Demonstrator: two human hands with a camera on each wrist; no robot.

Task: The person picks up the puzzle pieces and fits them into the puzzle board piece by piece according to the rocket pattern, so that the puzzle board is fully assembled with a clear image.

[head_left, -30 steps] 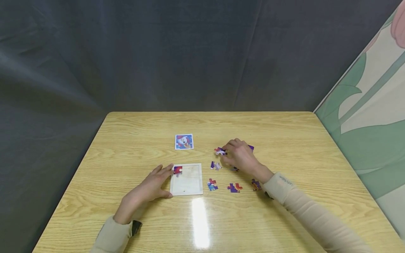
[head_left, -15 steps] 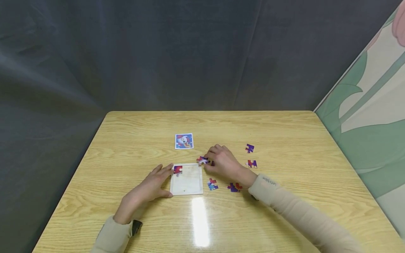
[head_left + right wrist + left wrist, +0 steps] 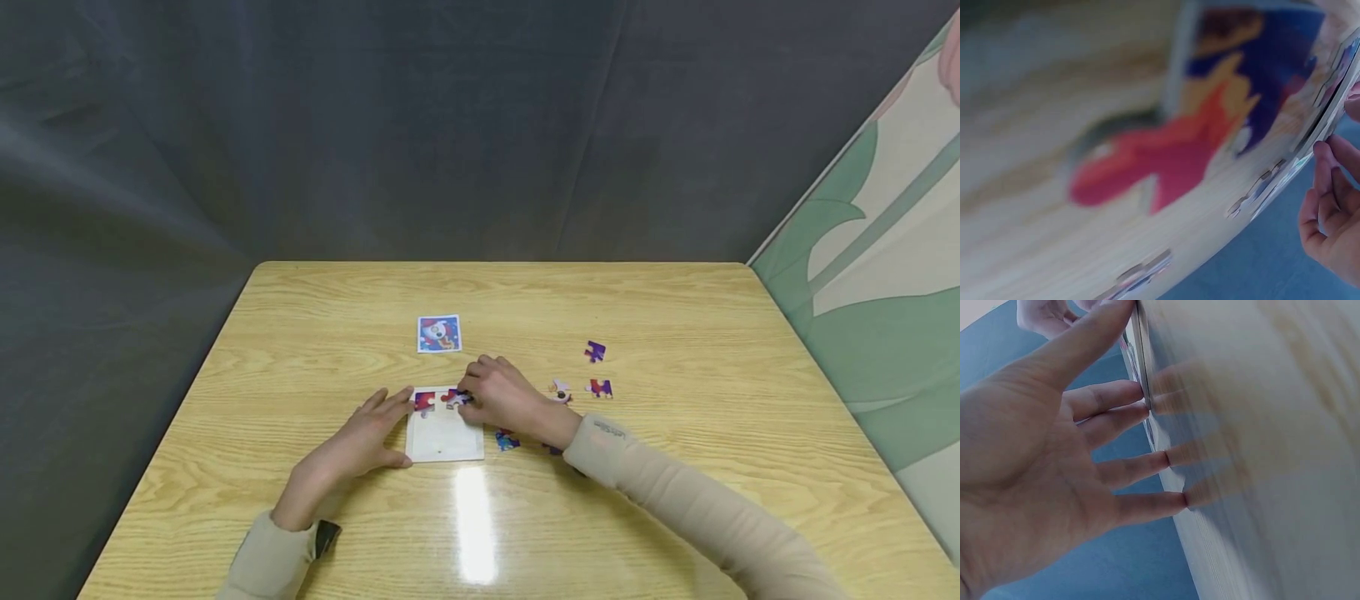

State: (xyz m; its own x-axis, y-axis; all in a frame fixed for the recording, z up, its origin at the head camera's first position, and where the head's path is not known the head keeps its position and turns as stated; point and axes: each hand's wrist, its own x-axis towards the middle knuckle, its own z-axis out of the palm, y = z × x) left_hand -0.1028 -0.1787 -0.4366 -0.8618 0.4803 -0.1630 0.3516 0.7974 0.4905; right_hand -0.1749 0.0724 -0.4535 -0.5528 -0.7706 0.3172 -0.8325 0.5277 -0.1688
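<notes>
My left hand (image 3: 366, 439) has its fingers spread along the left side of a white square puzzle tray (image 3: 446, 442). In the left wrist view those fingers (image 3: 1138, 506) are straight, their tips on the table and against the tray edge. A red and purple puzzle piece (image 3: 424, 401) lies in the tray's far left corner. Over the tray's far right part, my right hand (image 3: 504, 400) pinches another puzzle piece (image 3: 454, 398), purple, red and white, partly covered by the fingertips. Whether that piece touches the tray bottom, I cannot tell.
A picture card (image 3: 439, 334) lies beyond the tray. Several loose pieces lie to the right, including a purple one (image 3: 596, 352), a red-purple one (image 3: 601, 388) and a blue one (image 3: 507, 441). A blurred piece (image 3: 1179, 150) looms large in the right wrist view.
My right hand has moved left and nearer from the loose pieces to the tray, carrying the pinched puzzle piece. My left hand has stayed at the tray's left side.
</notes>
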